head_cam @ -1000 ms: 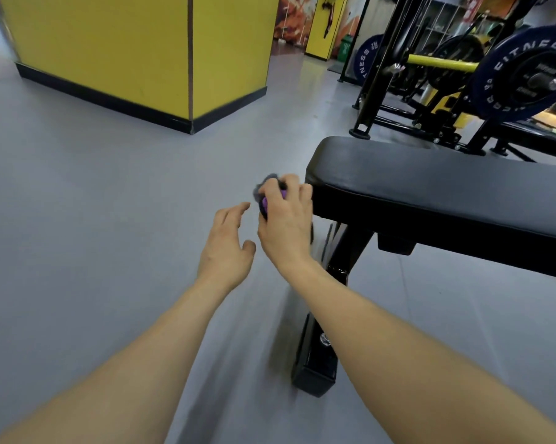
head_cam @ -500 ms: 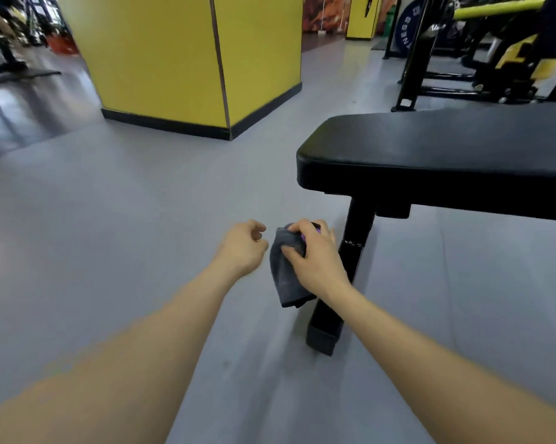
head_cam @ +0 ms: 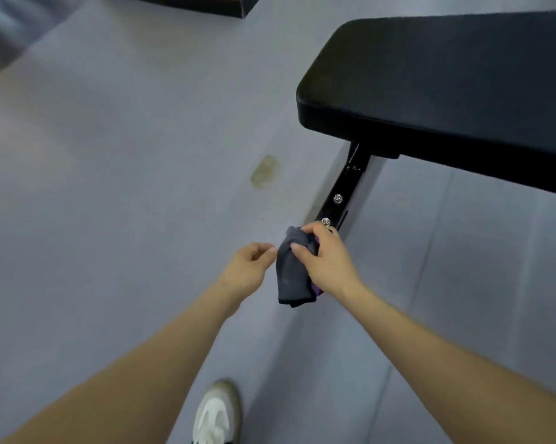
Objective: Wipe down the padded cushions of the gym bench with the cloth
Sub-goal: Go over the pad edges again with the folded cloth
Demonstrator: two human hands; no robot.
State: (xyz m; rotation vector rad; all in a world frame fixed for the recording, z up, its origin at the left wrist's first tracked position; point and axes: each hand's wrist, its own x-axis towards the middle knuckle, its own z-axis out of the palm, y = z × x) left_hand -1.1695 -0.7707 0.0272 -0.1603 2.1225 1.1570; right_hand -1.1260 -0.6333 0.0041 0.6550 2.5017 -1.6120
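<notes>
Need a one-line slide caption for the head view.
Right hand grips a grey cloth beside the black bench cushion; left hand loosely curled alongside.

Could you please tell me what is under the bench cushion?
A black leg with two bolts slants down to the floor. The right hand and cloth hide its foot.

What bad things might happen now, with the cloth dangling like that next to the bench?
The gray cloth is bunched up and gripped only by the right hand, so it may wipe badly or slip to the floor. The left hand holds nothing, so it would not catch it. The bench cushion sits above the hands, so lifting the cloth might snag it on the bolted bench leg close by.
</notes>
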